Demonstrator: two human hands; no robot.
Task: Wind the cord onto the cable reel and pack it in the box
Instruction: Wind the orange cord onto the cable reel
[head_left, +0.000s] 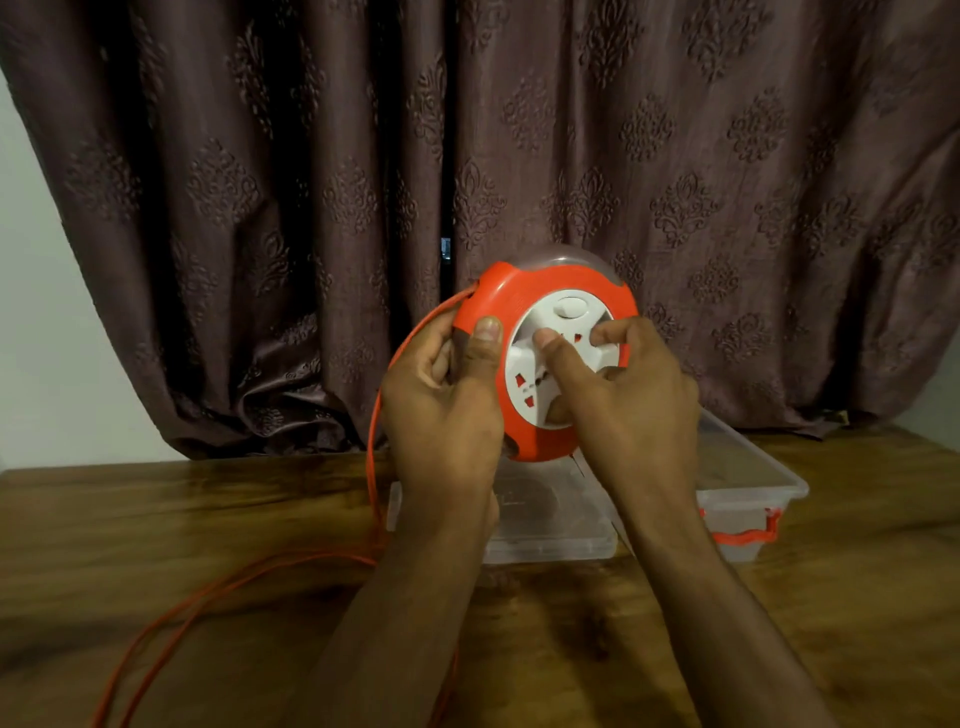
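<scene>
Cable reel (545, 358) held raised above the table's far edge: rim gripped by left hand (441, 395), white hub pinched by right hand (618, 384). Much orange cord (218, 587) lies unwound toward the near-left corner. Winding judged early; clear box (748, 478) not yet packed.

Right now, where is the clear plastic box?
In the head view the clear plastic box sits on the wooden table, right of centre, below and behind the cable reel, beside its lid.
</scene>
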